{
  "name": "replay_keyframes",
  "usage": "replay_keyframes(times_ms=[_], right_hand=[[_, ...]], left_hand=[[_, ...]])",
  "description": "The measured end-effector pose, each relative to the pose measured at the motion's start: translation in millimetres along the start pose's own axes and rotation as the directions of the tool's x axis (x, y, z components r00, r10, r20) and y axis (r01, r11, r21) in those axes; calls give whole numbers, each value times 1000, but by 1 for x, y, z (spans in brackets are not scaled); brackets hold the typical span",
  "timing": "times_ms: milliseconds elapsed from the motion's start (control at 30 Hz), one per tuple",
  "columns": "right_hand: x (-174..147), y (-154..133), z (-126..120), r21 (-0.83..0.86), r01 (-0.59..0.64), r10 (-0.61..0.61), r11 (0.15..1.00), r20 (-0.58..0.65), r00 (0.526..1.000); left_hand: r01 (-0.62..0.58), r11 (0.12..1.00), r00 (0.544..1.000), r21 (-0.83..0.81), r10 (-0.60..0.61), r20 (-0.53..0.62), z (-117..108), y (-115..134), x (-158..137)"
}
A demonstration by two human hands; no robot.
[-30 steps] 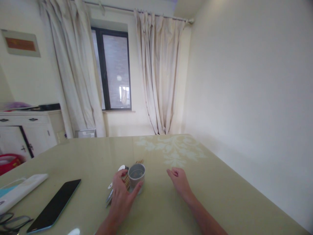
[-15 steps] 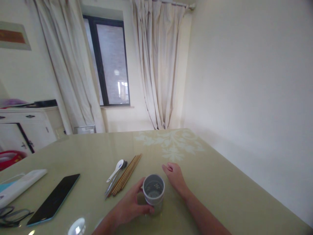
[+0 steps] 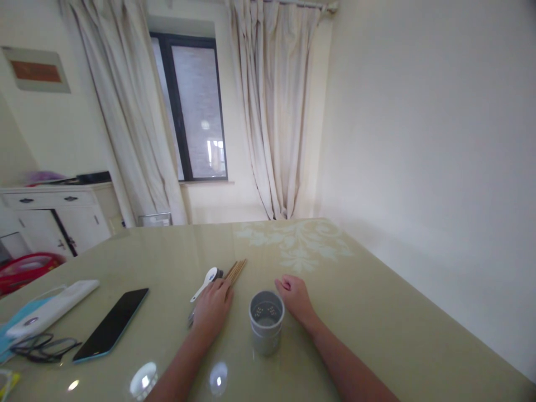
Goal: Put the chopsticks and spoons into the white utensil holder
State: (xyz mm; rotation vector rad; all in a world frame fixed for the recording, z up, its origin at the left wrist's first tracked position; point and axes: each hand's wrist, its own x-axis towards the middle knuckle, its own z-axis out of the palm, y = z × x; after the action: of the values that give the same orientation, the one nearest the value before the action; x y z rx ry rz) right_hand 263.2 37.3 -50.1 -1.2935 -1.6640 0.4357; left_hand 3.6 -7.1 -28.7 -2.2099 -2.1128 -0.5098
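Note:
My left hand (image 3: 213, 310) lies over a bundle of wooden chopsticks (image 3: 238, 269), its fingers bent down around them. The tips of the chopsticks stick out beyond the fingers; their lower parts are hidden under the palm. A white soup spoon (image 3: 205, 283) with a blue mark lies just left of that hand, partly over a dark utensil. Metal utensil ends (image 3: 191, 319) peek out below the hand. A grey cup (image 3: 267, 335) with holes in its bottom stands upright between my two arms, untouched. My right hand (image 3: 295, 296) rests as a loose fist on the table beyond the cup, holding nothing.
On the left of the table (image 3: 377, 312) lie a dark-screened tablet or phone (image 3: 113, 324), glasses (image 3: 44, 349), a white power strip-like bar (image 3: 54, 310) and a blue item (image 3: 25, 324). A wall (image 3: 439, 167) borders the right side. A red basket (image 3: 31, 271) stands beyond the left edge.
My left hand has let go of the grey cup and moved left and away onto the chopsticks. The right fist stays put. The view has shifted slightly left.

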Motion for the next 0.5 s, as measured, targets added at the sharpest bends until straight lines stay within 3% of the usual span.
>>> replay_keyframes(times_ms=[233, 400, 500], right_hand=[[-3, -3, -1, 35, -15, 15, 999, 12, 1000], [-2, -7, -8, 93, -58, 56, 994, 29, 998], [1, -17, -11, 162, -73, 61, 984, 75, 995]], left_hand=[[62, 996, 994, 69, -68, 91, -17, 30, 12], [56, 996, 998, 68, -55, -18, -4, 33, 13], [-1, 990, 995, -138, -12, -95, 1, 31, 13]])
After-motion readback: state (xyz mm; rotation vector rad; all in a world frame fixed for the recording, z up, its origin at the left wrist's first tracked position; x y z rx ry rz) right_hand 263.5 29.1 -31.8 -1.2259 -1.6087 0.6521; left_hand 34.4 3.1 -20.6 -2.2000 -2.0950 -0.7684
